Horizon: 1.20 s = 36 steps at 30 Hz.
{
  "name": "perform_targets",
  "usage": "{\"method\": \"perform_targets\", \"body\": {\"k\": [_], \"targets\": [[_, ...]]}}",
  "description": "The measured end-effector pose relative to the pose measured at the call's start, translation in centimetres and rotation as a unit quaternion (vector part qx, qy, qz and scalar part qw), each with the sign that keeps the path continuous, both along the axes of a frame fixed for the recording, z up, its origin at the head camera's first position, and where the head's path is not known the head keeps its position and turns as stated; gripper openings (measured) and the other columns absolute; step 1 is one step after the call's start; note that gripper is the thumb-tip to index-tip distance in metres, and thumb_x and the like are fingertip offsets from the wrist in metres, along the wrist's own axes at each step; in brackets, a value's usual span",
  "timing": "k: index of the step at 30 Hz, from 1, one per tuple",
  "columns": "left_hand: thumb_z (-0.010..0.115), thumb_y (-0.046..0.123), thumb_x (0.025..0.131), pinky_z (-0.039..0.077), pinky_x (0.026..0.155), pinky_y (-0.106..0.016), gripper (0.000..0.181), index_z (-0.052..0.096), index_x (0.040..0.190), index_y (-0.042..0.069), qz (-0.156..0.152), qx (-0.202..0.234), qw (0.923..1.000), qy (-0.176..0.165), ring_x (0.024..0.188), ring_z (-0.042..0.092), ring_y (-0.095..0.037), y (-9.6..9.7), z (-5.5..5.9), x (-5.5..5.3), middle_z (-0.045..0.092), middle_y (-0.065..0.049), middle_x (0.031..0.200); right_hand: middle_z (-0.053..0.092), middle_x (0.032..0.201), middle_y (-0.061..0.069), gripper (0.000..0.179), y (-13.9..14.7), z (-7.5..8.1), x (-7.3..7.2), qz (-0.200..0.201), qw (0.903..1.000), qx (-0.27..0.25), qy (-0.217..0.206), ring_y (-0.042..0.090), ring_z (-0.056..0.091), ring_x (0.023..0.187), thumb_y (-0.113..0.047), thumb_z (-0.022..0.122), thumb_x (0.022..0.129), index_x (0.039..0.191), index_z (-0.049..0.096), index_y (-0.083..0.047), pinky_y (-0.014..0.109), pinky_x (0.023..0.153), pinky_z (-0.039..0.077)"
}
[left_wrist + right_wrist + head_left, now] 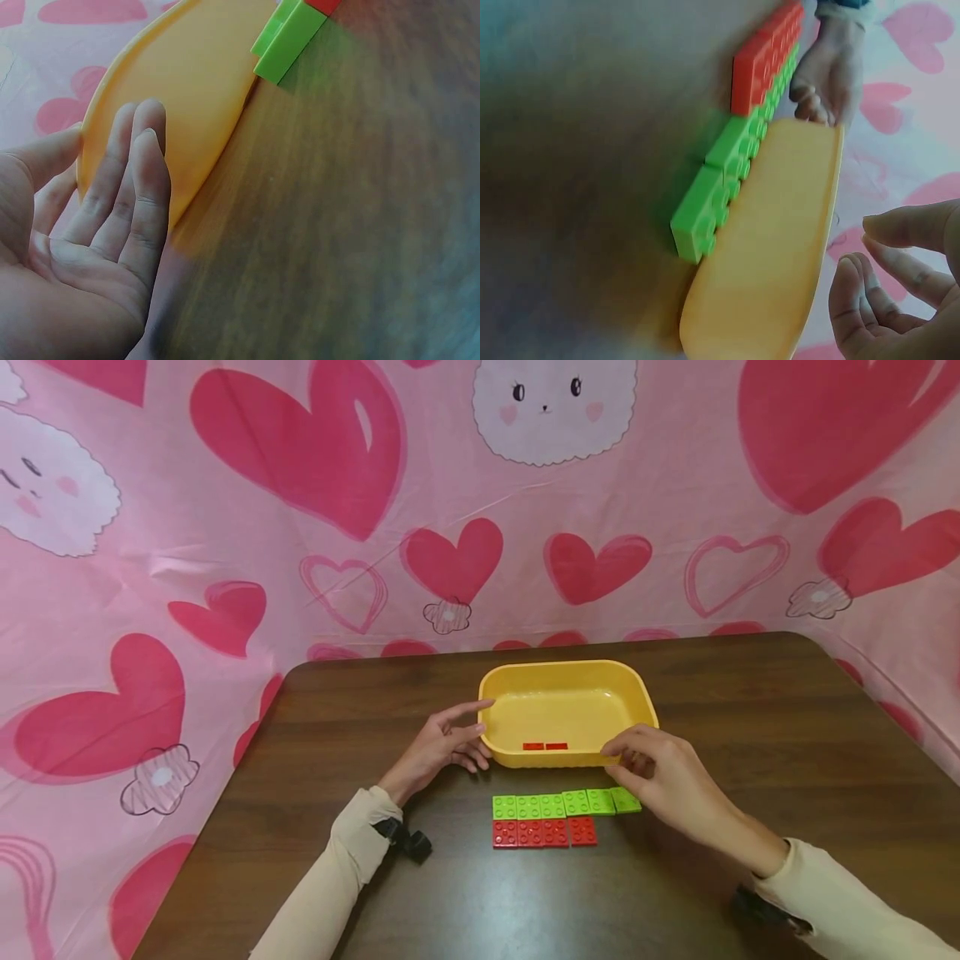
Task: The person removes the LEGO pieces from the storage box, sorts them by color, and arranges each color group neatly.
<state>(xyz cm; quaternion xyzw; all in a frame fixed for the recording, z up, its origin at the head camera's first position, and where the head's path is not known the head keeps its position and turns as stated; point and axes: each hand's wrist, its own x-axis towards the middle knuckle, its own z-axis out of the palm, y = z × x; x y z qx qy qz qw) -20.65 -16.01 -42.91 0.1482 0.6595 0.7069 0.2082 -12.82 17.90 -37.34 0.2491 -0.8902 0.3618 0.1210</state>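
A yellow tub stands on the table, with two small red pieces showing inside its front wall. My left hand is at the tub's left end, thumb and index finger touching the rim and the other fingers loosely extended beside the outer wall. Over the front right corner, my right hand has thumb and fingers apart; the right wrist view shows nothing between them. Just below its thumb ends a row of green toy building bricks. A shorter row of red building bricks lies along the near side.
The dark wooden table has rounded far corners. Behind it hangs a pink cloth printed with hearts. A black strap mount sits on the left wrist.
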Motion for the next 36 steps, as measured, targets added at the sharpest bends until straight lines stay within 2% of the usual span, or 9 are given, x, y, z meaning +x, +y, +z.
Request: {"method": "perform_targets", "body": {"k": [7, 11, 17, 23, 29, 36], "targets": [[0.059, 0.02, 0.101, 0.06, 0.062, -0.035, 0.049, 0.046, 0.149, 0.015, -0.001, -0.002, 1.0, 0.003, 0.07, 0.072, -0.027, 0.0, -0.1, 0.0, 0.072, -0.016, 0.084, 0.068, 0.093, -0.001, 0.024, 0.6, 0.3, -1.8, -0.012, 0.9998, 0.001, 0.013, 0.009, 0.058, 0.07, 0.003, 0.081, 0.079, 0.097, 0.075, -0.011, 0.023, 0.057, 0.053], [0.059, 0.02, 0.102, 0.06, 0.062, -0.035, 0.05, 0.045, 0.15, 0.013, -0.003, -0.001, 1.0, 0.004, 0.07, 0.072, -0.027, 0.0, -0.1, -0.1, 0.072, -0.016, 0.084, 0.069, 0.096, 0.001, 0.021, 0.7, 0.3, -2.6, -0.01, 0.9999, 0.005, 0.012, 0.012, 0.061, 0.075, 0.001, 0.079, 0.081, 0.098, 0.075, -0.011, 0.03, 0.062, 0.057], [0.058, 0.019, 0.102, 0.06, 0.062, -0.035, 0.05, 0.044, 0.15, 0.013, -0.002, -0.001, 1.0, 0.005, 0.07, 0.072, -0.027, 0.0, 0.0, 0.0, 0.073, -0.016, 0.084, 0.071, 0.103, 0.005, 0.02, 0.4, 0.4, -3.8, 0.001, 0.9997, 0.019, -0.013, 0.02, 0.067, 0.085, -0.002, 0.076, 0.085, 0.103, 0.074, -0.009, 0.045, 0.075, 0.059], [0.059, 0.019, 0.102, 0.06, 0.062, -0.035, 0.05, 0.045, 0.15, 0.012, -0.002, 0.003, 1.0, 0.003, 0.07, 0.072, -0.027, 0.0, -0.1, -0.1, 0.073, -0.015, 0.084, 0.073, 0.102, 0.006, 0.019, 0.0, 0.5, -5.1, 0.016, 0.9984, 0.024, -0.048, 0.021, 0.068, 0.088, -0.005, 0.073, 0.089, 0.107, 0.074, -0.005, 0.045, 0.078, 0.059], [0.058, 0.019, 0.102, 0.06, 0.062, -0.035, 0.05, 0.045, 0.149, 0.012, -0.001, 0.002, 1.0, 0.003, 0.07, 0.072, -0.027, 0.0, -0.3, -0.1, 0.072, -0.016, 0.084, 0.072, 0.102, 0.006, 0.019, -0.5, 0.5, -6.5, 0.044, 0.9931, 0.024, -0.106, 0.018, 0.066, 0.09, -0.008, 0.071, 0.092, 0.11, 0.073, -0.005, 0.041, 0.082, 0.059], [0.059, 0.02, 0.101, 0.06, 0.062, -0.035, 0.049, 0.046, 0.149, 0.014, 0.002, -0.003, 1.0, 0.005, 0.071, 0.072, -0.028, 0.0, -0.4, -0.1, 0.072, -0.018, 0.085, 0.072, 0.104, 0.008, 0.022, -1.6, -0.1, -8.2, 0.114, 0.9808, 0.046, -0.151, 0.019, 0.064, 0.093, -0.01, 0.072, 0.091, 0.113, 0.072, -0.003, 0.041, 0.085, 0.058]]}}
